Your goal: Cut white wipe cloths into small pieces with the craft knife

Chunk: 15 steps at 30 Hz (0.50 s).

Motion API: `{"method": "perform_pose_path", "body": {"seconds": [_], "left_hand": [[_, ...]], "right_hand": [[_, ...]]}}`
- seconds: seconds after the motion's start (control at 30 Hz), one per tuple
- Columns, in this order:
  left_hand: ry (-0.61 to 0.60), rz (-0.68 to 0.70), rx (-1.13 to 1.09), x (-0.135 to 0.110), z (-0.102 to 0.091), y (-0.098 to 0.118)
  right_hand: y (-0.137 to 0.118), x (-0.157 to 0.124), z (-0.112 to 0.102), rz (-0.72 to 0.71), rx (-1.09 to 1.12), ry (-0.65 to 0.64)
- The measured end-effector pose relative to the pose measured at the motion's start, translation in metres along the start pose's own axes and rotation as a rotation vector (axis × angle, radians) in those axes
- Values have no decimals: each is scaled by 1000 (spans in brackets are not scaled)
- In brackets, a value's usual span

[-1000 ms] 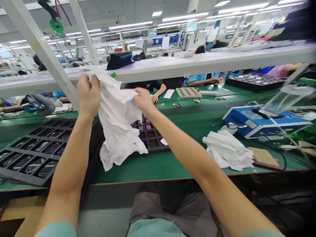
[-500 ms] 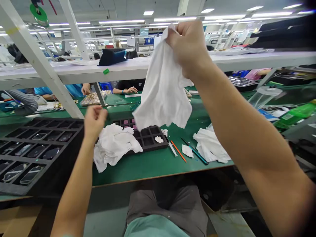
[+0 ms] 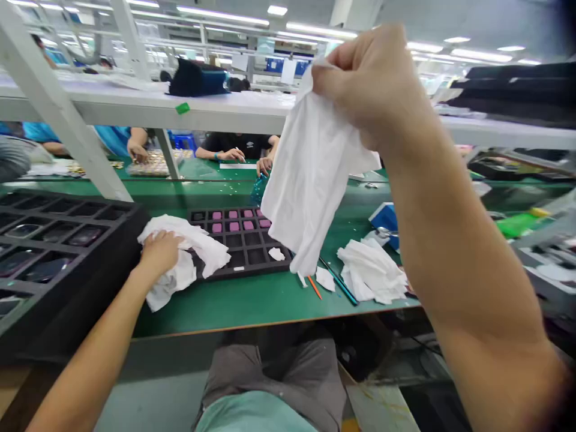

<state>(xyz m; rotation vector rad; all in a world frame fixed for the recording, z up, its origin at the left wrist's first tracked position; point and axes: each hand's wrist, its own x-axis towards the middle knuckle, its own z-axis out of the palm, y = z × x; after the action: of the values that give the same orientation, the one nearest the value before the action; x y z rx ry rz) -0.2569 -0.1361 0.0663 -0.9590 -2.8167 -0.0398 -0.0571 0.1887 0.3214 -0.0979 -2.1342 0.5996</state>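
Note:
My right hand [image 3: 371, 78] is raised at shelf height, with thumb and fingers pinching the corner of a white cloth [image 3: 310, 174]. The cloth hangs down over the bench, its lower tip in front of the black tray's right end. Low on the left, my left hand [image 3: 159, 255] grips into a crumpled heap of white cloths [image 3: 204, 243], its fingertips partly sunk in the fabric. This heap covers the left corner of the black compartment tray [image 3: 240, 257], where small purple pieces [image 3: 234, 226] fill several cells. A torn white scrap [image 3: 276, 254] lies in another cell.
A tall black tray of lens-like parts [image 3: 45, 270] stands left. Right of centre are another pile of white cloths [image 3: 371, 270], a teal pen-like tool [image 3: 344, 288] and an orange stick [image 3: 315, 288]. A white shelf [image 3: 252, 117] crosses ahead; co-workers' hands [image 3: 231, 155] show beyond.
My left hand has come down from above the heap onto it, and the heap has shifted left, uncovering more of the tray. My right hand still holds up its cloth, which has swung and narrowed.

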Motion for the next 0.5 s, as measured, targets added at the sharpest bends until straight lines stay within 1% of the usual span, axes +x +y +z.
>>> {"method": "perform_pose_path", "body": {"seconds": [0.03, 0.1, 0.13, 0.17, 0.2, 0.23, 0.27, 0.3, 0.37, 0.43, 0.47, 0.5], "left_hand": [[-2, -2, -20, -1, -7, 3], [44, 46, -141, -1, -30, 19], [96, 100, -283, 0, -44, 31], [164, 165, -472, 2, -60, 45], [199, 226, -653, 5, -74, 60], [189, 287, -829, 10, -88, 75], [134, 355, -1001, 16, -98, 89], [52, 416, -1160, 23, -106, 101], [-140, 492, -1410, 36, -113, 120], [-287, 471, -1534, 45, -115, 129], [-322, 431, -1563, 46, -115, 130], [-327, 386, -1585, 47, -117, 129]], "right_hand": [[-2, -2, 0, 4, 0, -36], [-8, -6, 0, -4, 14, -135], [-12, -8, 0, -19, 33, -185], [-15, -11, 0, -37, 54, -227], [-18, -13, 0, -56, 72, -257], [-20, -15, 0, -75, 78, -281], [-21, -17, 0, -90, 75, -298], [-22, -20, -1, -103, 66, -311], [-19, -23, -6, -121, 46, -331], [-9, -26, -13, -125, 39, -341], [-2, -28, -19, -120, 40, -345], [6, -29, -24, -113, 43, -351]]}}
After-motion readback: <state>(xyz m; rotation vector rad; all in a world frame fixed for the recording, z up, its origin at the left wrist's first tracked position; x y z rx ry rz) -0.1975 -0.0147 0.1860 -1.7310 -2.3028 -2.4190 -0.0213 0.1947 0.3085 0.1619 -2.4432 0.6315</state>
